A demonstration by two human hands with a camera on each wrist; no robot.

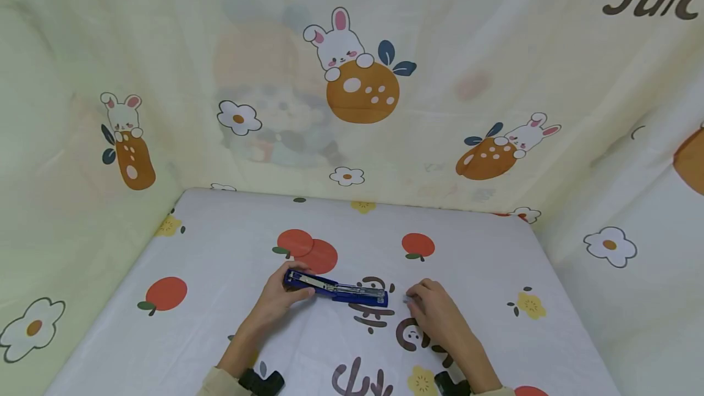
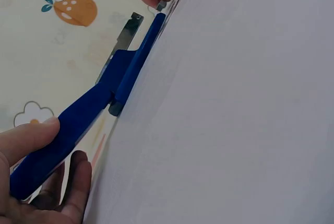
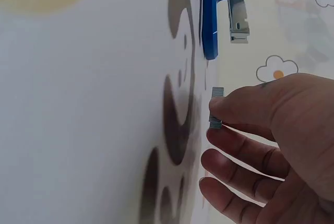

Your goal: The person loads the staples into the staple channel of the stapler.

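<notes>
A blue stapler lies opened out flat, its metal magazine showing along the top. My left hand grips its left end, with the thumb across the blue body in the left wrist view. The stapler's far end points toward my right hand. Between thumb and forefinger that hand pinches a short strip of silver staples. In the right wrist view the strip stands a little apart from the stapler's tip, and the other fingers are loosely bent below.
A white cloth printed with red fruit, yellow flowers and brown lettering covers the table. Pale curtains with rabbit prints hang round the back and both sides. A black wrist band sits on the left wrist.
</notes>
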